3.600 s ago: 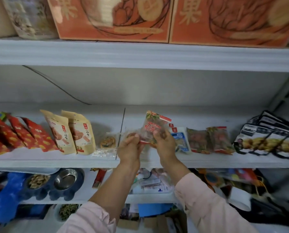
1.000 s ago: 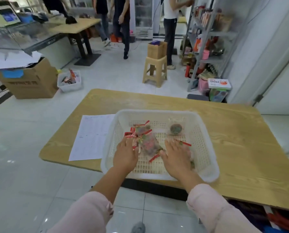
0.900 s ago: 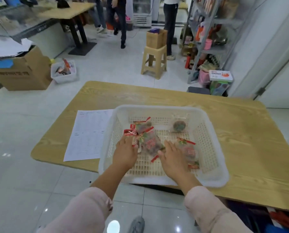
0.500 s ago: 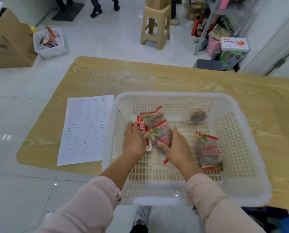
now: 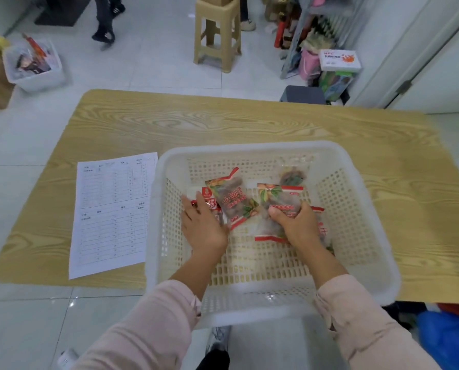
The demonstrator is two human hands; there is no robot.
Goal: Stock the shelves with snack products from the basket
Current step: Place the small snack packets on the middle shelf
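Plastic lattice forms the white basket (image 5: 356,209), a rounded rectangular tub at the table's (image 5: 223,124) near edge, its near rim hanging past the wood-grain top. Both hands are inside it. The right hand (image 5: 297,225) curls round a crinkly clear packet (image 5: 279,198) with red end strips and dark contents, thumb on top. The left hand (image 5: 204,225) lies over a small red packet (image 5: 209,200) by the basket's left wall; whether it pinches it I cannot tell. Between the hands a similar tilted packet (image 5: 233,201) rests on the basket floor. A small pouch (image 5: 292,177) sits by the far wall. A printed sheet (image 5: 113,209) lies flat left of the basket.
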